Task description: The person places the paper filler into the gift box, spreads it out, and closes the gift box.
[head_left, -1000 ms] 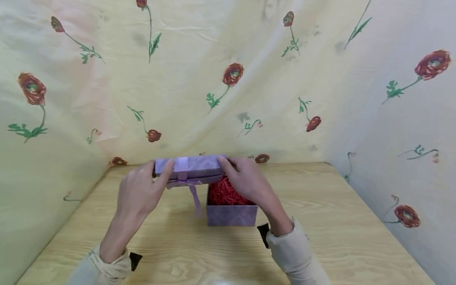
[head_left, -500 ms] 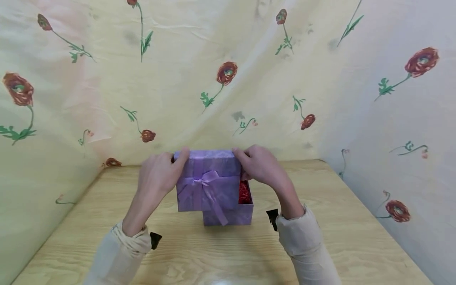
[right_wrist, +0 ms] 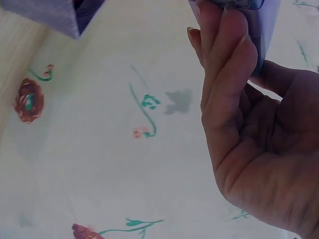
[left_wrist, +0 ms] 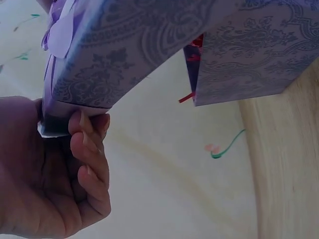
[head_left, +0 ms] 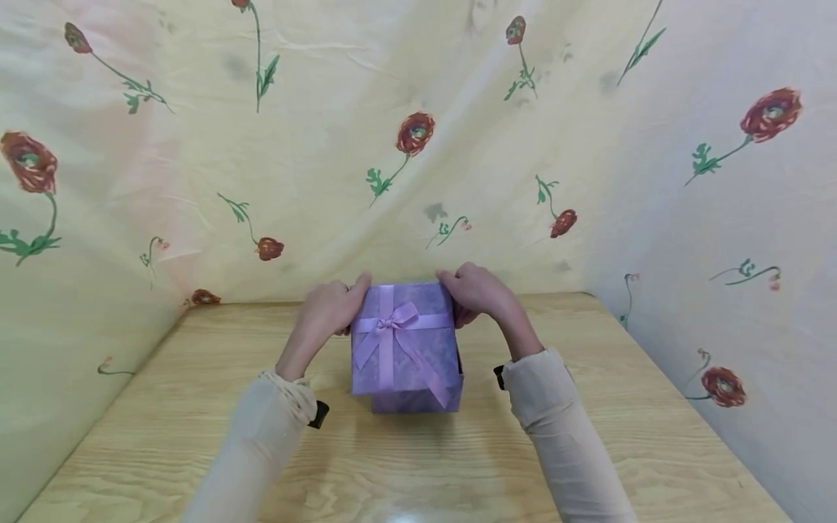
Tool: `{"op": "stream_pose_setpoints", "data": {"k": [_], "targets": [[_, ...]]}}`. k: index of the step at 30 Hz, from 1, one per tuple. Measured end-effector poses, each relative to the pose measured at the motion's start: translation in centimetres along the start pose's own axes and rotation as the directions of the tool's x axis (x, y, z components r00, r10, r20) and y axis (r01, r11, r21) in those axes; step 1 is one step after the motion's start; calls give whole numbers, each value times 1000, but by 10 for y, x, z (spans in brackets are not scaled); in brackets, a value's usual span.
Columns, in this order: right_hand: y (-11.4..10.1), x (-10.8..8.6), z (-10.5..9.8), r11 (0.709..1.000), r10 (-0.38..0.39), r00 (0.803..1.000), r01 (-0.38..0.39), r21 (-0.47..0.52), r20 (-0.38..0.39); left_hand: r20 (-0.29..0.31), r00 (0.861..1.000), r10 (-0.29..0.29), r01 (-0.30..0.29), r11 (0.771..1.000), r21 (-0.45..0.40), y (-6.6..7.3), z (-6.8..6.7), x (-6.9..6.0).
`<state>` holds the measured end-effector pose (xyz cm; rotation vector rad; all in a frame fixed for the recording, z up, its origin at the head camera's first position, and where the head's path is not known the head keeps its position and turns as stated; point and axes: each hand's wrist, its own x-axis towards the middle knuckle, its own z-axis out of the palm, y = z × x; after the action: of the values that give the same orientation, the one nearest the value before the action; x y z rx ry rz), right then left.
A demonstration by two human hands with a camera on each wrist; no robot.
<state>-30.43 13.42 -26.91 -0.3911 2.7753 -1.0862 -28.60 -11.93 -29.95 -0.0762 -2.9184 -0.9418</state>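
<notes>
A purple patterned box lid [head_left: 405,356] with a lilac ribbon bow [head_left: 387,324] is held tilted above its box base [head_left: 415,402], its top facing the head camera. My left hand [head_left: 327,309] grips the lid's far left corner, the thumb on top and the fingers curled under the rim, as the left wrist view shows. At the far right corner my right hand [head_left: 480,292] pinches the lid the same way. The base stands on the table, mostly covered by the lid in the head view. Some red paper shreds [left_wrist: 194,50] show at its opening in the left wrist view.
The box stands on a light wooden table [head_left: 556,436]. A pale cloth [head_left: 327,145] printed with red flowers hangs behind the table and along both sides.
The lid has turned from edge-on so that its bow side faces the head camera. Both hands carried it right, over the base, and the red shreds went out of the head view.
</notes>
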Motion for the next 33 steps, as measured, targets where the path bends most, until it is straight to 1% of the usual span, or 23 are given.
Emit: {"op": "stream_pose_setpoints", "data": {"k": [4, 7, 8, 11, 15, 18, 19, 23, 25, 29, 33], "targets": [[11, 11, -2, 1000, 28, 1000, -28, 6, 14, 65, 997, -37, 36, 999, 13, 3, 5, 15], [16, 17, -2, 999, 35, 999, -35, -1, 14, 94, 994, -60, 58, 998, 29, 5, 7, 24], [18, 18, -2, 999, 37, 999, -37, -2, 13, 99, 993, -64, 61, 998, 27, 5, 8, 26], [22, 23, -2, 999, 45, 999, -45, 8, 10, 108, 993, -48, 46, 999, 21, 5, 11, 31], [29, 30, 1, 998, 67, 998, -67, 20, 16, 120, 993, -4, 4, 1000, 4, 2, 15, 37], [33, 34, 4, 997, 81, 996, -82, 12, 20, 133, 991, 1, -1, 1000, -3, -1, 20, 39], [34, 35, 4, 996, 88, 996, -88, 9, 22, 136, 991, -3, 4, 1000, -5, -1, 21, 40], [37, 41, 7, 994, 106, 994, -106, -19, 15, 146, 988, -50, 55, 998, -28, -3, 27, 42], [38, 43, 8, 993, 114, 993, -114, -37, 7, 147, 987, -62, 67, 997, -30, -3, 29, 44], [41, 47, 10, 990, 129, 992, -130, -50, -5, 144, 987, -68, 71, 997, -18, -3, 31, 46], [45, 52, 14, 988, 154, 988, -154, -34, -3, 138, 987, -82, 81, 997, 11, -4, 35, 49]]}}
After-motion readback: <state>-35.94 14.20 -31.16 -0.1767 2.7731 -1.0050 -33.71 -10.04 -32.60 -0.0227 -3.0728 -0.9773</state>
